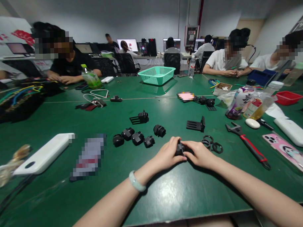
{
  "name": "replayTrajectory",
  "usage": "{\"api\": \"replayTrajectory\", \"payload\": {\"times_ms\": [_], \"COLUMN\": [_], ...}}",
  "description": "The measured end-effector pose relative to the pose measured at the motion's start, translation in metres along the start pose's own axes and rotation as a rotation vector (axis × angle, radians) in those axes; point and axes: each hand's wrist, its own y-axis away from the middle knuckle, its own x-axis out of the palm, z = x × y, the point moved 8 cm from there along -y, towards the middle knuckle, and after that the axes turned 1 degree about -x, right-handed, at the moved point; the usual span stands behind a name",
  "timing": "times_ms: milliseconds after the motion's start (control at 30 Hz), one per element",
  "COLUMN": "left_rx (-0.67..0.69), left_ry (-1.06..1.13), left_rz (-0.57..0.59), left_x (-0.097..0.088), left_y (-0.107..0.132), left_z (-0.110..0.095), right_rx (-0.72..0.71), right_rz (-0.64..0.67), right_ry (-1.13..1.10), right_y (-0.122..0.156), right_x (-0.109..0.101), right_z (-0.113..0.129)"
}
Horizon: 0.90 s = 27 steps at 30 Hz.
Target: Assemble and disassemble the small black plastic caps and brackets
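My left hand (169,151) and my right hand (199,154) meet near the table's front, both closed on a small black plastic fitting (179,148). Fingers cover much of it. Several similar black fittings (137,138) lie in a cluster to the left, with a ribbed, threaded one (159,130) just beyond my left hand. Close behind my right hand are several black rings (217,147). Farther back rest a black slotted bracket (195,125) and another slotted bracket with a fitting on it (139,117). A pale bangle (137,182) circles my left wrist.
Right of my hands lie an adjustable wrench (249,146) with red-black handle, a pink phone (288,152) and bottles (240,102). To the left are a white power bank (46,153) and a grey packet (89,157). Across the green table stands a green basket (157,76); other people sit beyond.
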Motion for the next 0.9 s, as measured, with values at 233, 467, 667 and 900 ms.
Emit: {"api": "replayTrajectory", "payload": {"times_ms": [233,467,667,900], "left_rx": [-0.003,0.022,0.03,0.079], "left_ry": [0.03,0.043,0.094,0.163], "left_rz": [0.004,0.014,0.007,0.099], "left_x": [0.0,0.001,0.0,-0.011], "left_y": [0.001,0.002,0.002,0.007], "left_z": [0.0,-0.002,0.0,0.0], "right_rx": [-0.071,-0.196,-0.068,0.18], "right_rz": [0.013,0.01,0.038,0.063], "right_ry": [0.056,0.181,-0.02,-0.342], "right_y": [0.002,0.008,0.002,-0.002], "right_x": [0.004,0.014,0.002,0.003], "right_z": [0.005,0.005,0.004,-0.017]}}
